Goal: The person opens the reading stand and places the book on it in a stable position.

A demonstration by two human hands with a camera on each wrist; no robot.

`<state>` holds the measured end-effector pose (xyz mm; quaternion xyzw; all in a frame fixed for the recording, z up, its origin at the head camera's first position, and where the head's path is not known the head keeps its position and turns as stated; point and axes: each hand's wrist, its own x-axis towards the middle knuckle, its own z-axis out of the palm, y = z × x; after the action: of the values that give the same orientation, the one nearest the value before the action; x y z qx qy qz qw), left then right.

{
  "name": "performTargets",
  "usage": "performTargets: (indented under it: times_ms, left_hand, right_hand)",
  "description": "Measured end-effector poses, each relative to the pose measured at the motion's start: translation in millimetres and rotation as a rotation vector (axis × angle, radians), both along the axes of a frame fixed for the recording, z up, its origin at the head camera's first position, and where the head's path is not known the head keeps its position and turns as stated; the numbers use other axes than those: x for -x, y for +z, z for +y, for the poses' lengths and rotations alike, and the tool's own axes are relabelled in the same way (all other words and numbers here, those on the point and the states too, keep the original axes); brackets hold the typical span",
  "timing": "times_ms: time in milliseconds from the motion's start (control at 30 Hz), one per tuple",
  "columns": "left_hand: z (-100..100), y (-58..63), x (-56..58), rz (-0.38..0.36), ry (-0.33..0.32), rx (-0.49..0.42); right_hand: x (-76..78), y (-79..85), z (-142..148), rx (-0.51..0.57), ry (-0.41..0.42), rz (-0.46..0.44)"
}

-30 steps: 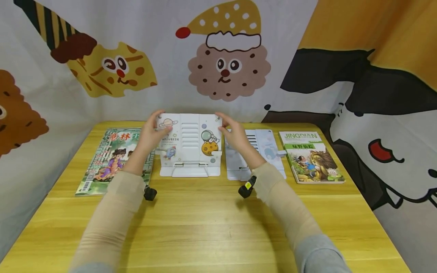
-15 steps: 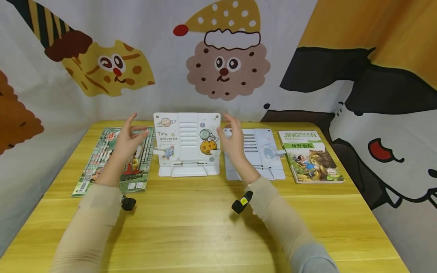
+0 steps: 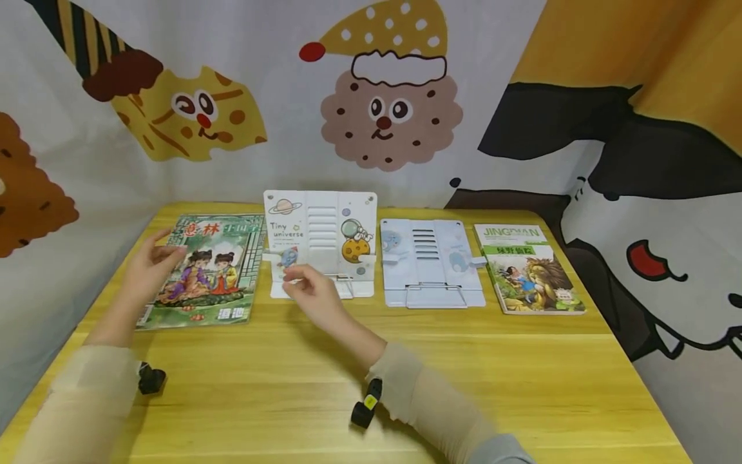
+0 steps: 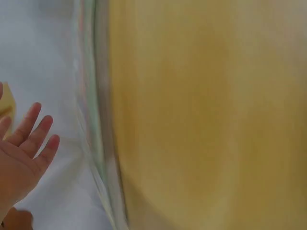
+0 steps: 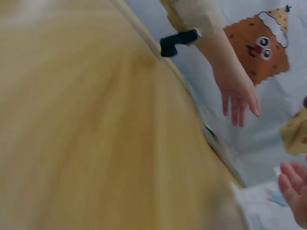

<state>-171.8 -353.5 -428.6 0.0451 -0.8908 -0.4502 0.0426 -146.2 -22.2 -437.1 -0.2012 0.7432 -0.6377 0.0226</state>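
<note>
My left hand hovers at the left edge of a green illustrated magazine, holding nothing; in the left wrist view its fingers are spread and straight. In front of the upright white "Tiny universe" book stand is my right hand, also with nothing in it. It hides the stand's lower left part. A pale blue book stand stands just to the right. Both stands carry small side clips and a wire rest at the bottom.
A paperback book with a lion on its cover lies at the right. All these things rest along the far side of a wooden table. A printed curtain hangs behind. Each wrist wears a small black camera.
Both hands have let go of the white stand's top corners. My left hand has moved left to the magazine's edge; my right hand came down and left, in front of the stand.
</note>
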Motion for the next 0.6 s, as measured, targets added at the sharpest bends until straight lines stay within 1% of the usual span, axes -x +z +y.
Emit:
performTargets:
  times_ms: [33,100,133,233,267,333,367,400,467,600]
  left_hand:
    - [-6.0,-2.3,-2.6,-0.012,0.007,0.018]
    - [-18.3,-6.7,-7.3,-0.024,0.005,0.018]
    - [-23.3,-7.9,-9.8,-0.041,0.018,0.041]
    - [-38.0,-11.6,-16.7,-0.092,0.007,0.060]
    - [-42.1,-12.1,-18.9,-0.114,-0.005,0.050]
    - [-48.8,-12.5,-23.7,-0.160,-0.020,0.063]
    - [-51.9,-12.8,-25.5,-0.169,-0.039,0.044]
    - [-53.8,-12.4,-27.4,-0.185,-0.041,0.045]
    - [-57.0,-12.2,-30.0,-0.208,-0.043,0.040]
    - [-61.1,-11.8,-33.4,-0.248,-0.031,-0.015]
  right_hand:
    - [-2.7,-3.5,-7.5,0.004,0.021,-0.056]
    - [-6.8,-10.6,-21.5,0.021,0.057,-0.160]
    - [-8.6,-13.7,-27.7,0.024,0.071,-0.205]
    - [-13.1,-20.7,-43.7,0.021,0.103,-0.301]
    - [-14.4,-22.1,-48.3,0.014,0.110,-0.323]
    - [-17.1,-24.2,-56.4,0.005,0.123,-0.359]
    - [-18.4,-24.8,-59.8,0.012,0.126,-0.377]
    - [-19.7,-25.0,-62.7,0.019,0.126,-0.393]
    - [-21.6,-26.1,-67.7,0.061,0.123,-0.426]
    - [-25.1,-30.5,-75.2,0.165,0.117,-0.472]
